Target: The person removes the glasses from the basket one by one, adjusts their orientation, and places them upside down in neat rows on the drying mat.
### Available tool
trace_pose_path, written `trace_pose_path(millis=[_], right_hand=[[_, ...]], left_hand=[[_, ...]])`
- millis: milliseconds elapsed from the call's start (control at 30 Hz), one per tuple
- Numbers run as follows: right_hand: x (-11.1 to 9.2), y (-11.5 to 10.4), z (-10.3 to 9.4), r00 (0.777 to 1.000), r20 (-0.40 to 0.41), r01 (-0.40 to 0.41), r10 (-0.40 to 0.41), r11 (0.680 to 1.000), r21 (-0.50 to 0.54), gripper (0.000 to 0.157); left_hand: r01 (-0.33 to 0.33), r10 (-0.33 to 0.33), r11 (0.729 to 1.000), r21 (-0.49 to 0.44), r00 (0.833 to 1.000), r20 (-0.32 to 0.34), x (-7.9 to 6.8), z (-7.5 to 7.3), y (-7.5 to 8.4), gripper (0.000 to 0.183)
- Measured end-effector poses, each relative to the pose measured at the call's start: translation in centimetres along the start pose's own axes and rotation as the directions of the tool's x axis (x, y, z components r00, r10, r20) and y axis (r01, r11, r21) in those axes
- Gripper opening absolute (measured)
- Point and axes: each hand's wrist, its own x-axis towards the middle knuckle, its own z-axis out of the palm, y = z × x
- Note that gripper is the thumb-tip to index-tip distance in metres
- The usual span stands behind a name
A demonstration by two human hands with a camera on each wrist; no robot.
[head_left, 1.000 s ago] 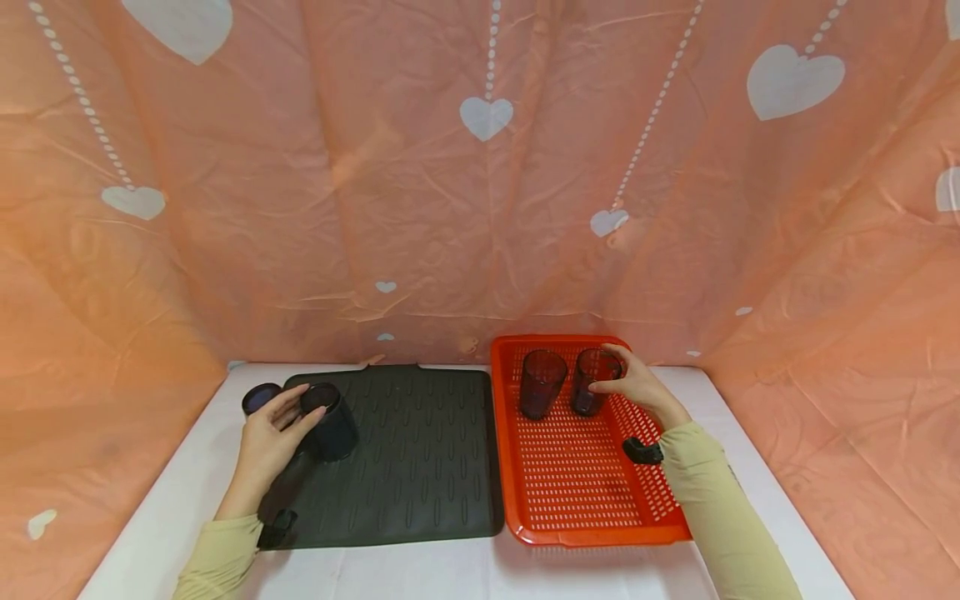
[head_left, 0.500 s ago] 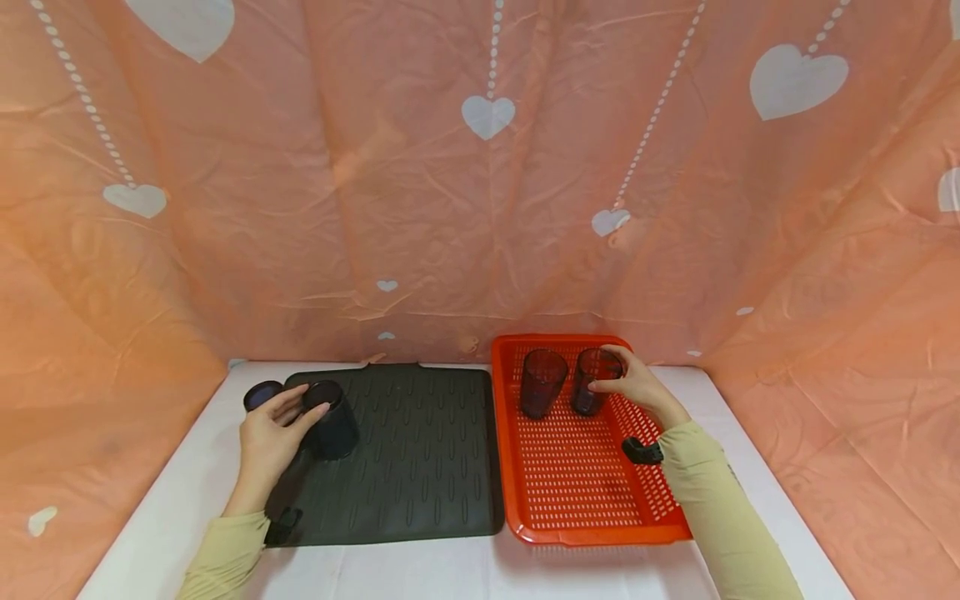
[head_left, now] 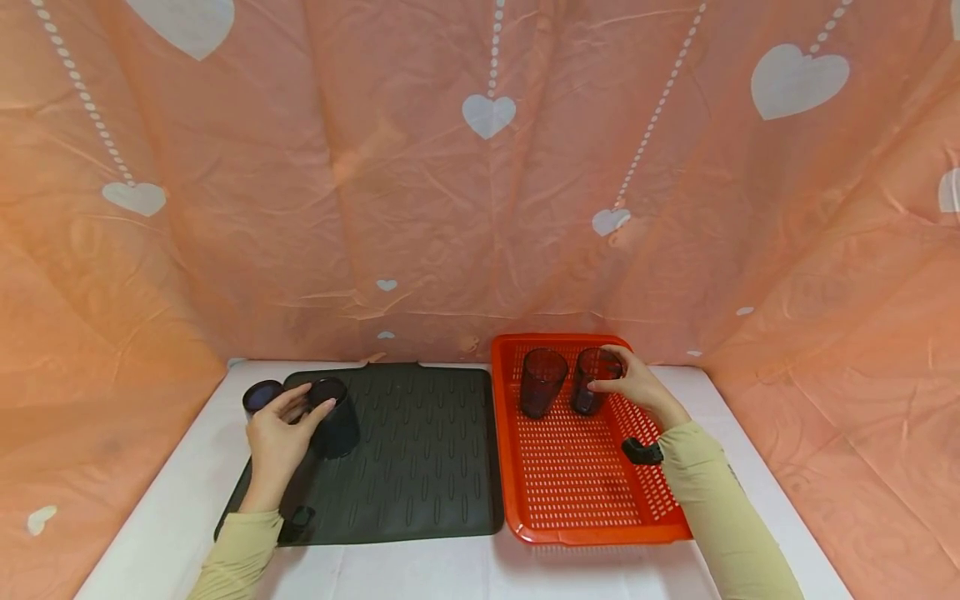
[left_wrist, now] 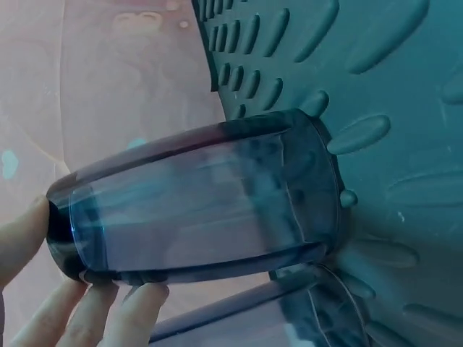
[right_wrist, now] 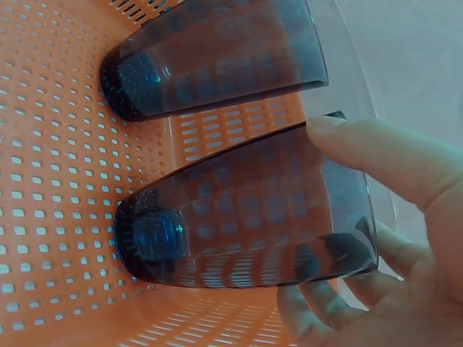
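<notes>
On the dark drying mat [head_left: 420,467], a dark tinted drinking glass [head_left: 339,432] stands upside down, rim on the mat. My left hand [head_left: 276,442] holds it near its thick base, thumb on one side and fingers on the other, as the left wrist view shows. Close beside it is a second upside-down glass [left_wrist: 246,322], partly hidden by the hand. Inside the red basket [head_left: 510,467], my right hand [head_left: 647,390] grips an upright tinted glass [right_wrist: 246,217] by its rim. Another upright glass [head_left: 540,396] stands just left of it, apart from the hand.
The basket has perforated, raised walls and stands directly right of the mat. Both lie on a white table [head_left: 450,575]. A pink curtain [head_left: 420,208] with hearts closes off the back and sides.
My left wrist and forearm have shifted to the right, with the fingers still at the glass, which has barely moved. The right hand and its glass have stayed in place.
</notes>
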Motion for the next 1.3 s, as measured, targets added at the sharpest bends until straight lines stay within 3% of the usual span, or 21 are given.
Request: trace_pose_path(millis=[167,333,533,800,1000,1300], right_hand=[[-0.5,-1.1,0.0,1.0,-0.009,-0.01,0.01,1.0,0.011,0.078],[-1.0,-1.7,0.3,0.998,-0.063,0.014,-0.016,1.0,-0.024,0.079],[-0.4,-0.2,0.4,0.992,-0.123,0.018,-0.023,0.999,-0.04,0.08],[-0.5,-0.5,0.4,0.988,-0.153,-0.022,0.015,0.999,-0.045,0.078],[-1.0,-1.5,0.4,0.985,-0.146,-0.09,0.092,0.996,0.022,0.078],[-2.2,-3.8,0.0,0.973,-0.181,-0.131,0.143,0.988,0.08,0.077]], left_hand=[[0.055,-0.054,0.998,-0.015,0.996,0.068,0.2,-0.5,-0.4,0.049],[0.048,-0.047,0.999,-0.004,0.988,0.146,0.5,-1.1,-0.4,0.05],[0.052,-0.052,0.999,0.006,0.986,0.155,0.5,-1.2,-0.1,0.046],[0.056,-0.055,0.998,-0.002,0.982,0.18,0.4,-1.5,0.2,0.048],[0.064,-0.062,0.998,-0.005,0.979,0.193,0.5,-1.5,0.3,0.048],[0.08,-0.078,0.997,-0.004,0.977,0.198,0.4,-1.6,0.2,0.048]])
